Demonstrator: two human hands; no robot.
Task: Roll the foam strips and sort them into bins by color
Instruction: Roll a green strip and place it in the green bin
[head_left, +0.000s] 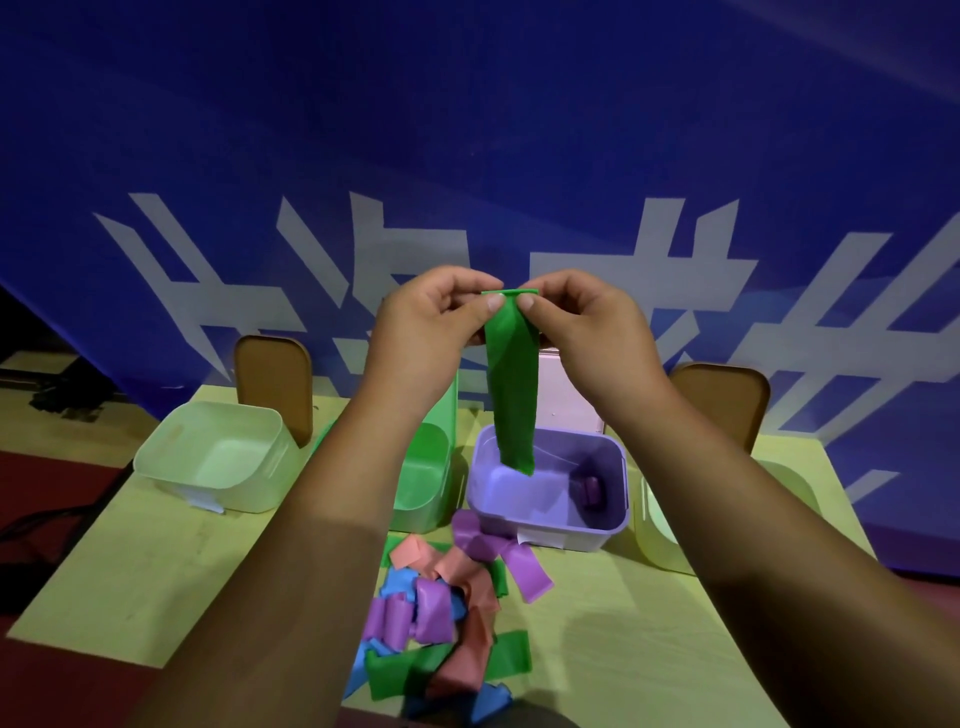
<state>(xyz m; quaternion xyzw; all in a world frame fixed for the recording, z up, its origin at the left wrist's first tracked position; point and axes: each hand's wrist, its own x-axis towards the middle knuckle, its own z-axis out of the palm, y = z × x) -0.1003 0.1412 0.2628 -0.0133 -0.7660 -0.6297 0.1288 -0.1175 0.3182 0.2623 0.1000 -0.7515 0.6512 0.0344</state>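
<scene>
Nearest, a loose pile of foam strips (441, 623) in green, purple, pink and blue lies unrolled on the yellow-green table (156, 571), within easy reach for the next picks; beyond it stand 4 bins in a row: a pale bin (223, 496) on the left, a green bin (426, 483) largely hidden behind the left forearm, a purple bin (519, 519) with 1 purple roll (592, 491) inside, and another pale bin (660, 530) cut off by the right arm; above them the left hand (431, 312) and right hand (582, 317) each pinch the top edge of a green strip (511, 395) between thumb and fingertips, letting it hang straight so the roll can probably start square from the top; its free end dangles in front of the purple bin, the wrong colour, so the finished roll must go left, past the forearm; behind are 2 brown chair backs (275, 384) and a blue banner (467, 130).
</scene>
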